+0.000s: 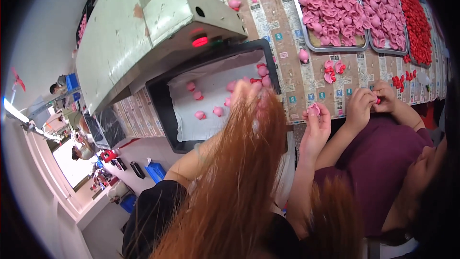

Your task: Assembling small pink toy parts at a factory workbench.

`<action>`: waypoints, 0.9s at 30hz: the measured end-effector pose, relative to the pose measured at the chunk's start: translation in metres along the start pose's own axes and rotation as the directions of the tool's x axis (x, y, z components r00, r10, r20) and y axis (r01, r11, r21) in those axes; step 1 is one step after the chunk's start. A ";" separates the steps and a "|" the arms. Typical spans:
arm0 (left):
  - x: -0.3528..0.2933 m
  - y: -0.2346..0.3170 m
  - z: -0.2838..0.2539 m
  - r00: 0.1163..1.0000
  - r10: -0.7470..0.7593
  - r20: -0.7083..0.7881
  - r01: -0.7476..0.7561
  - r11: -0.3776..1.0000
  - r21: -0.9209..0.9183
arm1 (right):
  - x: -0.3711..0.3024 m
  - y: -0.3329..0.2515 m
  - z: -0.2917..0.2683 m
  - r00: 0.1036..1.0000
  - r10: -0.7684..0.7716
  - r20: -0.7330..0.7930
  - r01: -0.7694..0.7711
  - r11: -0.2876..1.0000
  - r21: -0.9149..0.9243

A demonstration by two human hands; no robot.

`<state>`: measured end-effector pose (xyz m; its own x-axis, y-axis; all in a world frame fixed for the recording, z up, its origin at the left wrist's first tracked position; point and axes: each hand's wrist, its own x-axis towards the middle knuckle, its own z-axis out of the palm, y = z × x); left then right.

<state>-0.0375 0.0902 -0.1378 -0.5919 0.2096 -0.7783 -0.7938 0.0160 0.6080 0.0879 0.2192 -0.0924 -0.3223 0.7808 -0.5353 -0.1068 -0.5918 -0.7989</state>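
Observation:
My left hand (245, 91) reaches over a black bin (163, 115) lined with white sheet. Long reddish hair hides most of its fingers, so their hold cannot be made out. Small round pink pieces with red parts, such as one pink piece (200, 114), lie scattered in the bin and bunch up beside the hand. By the table's near edge, my right hand (317, 123) pinches a small pink soft-looking shell (314, 109) between thumb and fingers. Just beyond it, two opened pink shells with red parts (329, 72) and a single pink piece (304, 56) rest on the table.
A pale green metal machine (167, 14) with a lit red button (200, 41) overhangs the bin. Trays of pink shells (330, 9) and a tray of red parts (416, 24) stand at the far right. A co-worker's hands (366, 103) handle a red part close on my right.

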 end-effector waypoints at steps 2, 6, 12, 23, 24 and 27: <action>-0.029 0.040 0.007 0.955 0.289 0.065 -0.295 0.949 0.111 | -0.003 0.014 0.012 0.998 0.033 0.061 -0.033 0.999 0.008; -0.020 0.026 -0.057 0.961 0.239 0.137 -0.268 0.928 0.260 | -0.014 0.010 0.019 0.995 0.067 0.078 -0.063 0.997 -0.055; -0.045 0.028 -0.074 0.978 0.056 0.200 -0.052 0.998 -0.026 | -0.011 0.034 0.021 0.991 0.095 0.090 -0.104 0.989 0.101; -0.054 0.026 -0.080 0.912 -0.012 0.409 0.208 0.874 -0.439 | 0.082 0.022 0.002 0.967 -0.161 -0.196 0.162 0.987 -0.010; -0.054 0.029 -0.080 0.901 -0.010 0.433 0.214 0.880 -0.424 | 0.093 0.018 0.009 0.966 -0.181 -0.183 0.182 0.983 -0.014; -0.050 0.027 -0.085 0.889 -0.057 0.454 0.213 0.930 -0.301 | 0.150 0.010 -0.001 0.957 -0.243 -0.160 0.240 0.970 -0.039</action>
<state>-0.0410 -0.0027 -0.0960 -0.4176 0.6290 -0.6557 -0.9061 -0.2346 0.3520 0.0394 0.3301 -0.1807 -0.1317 0.9228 -0.3621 -0.1440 -0.3792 -0.9140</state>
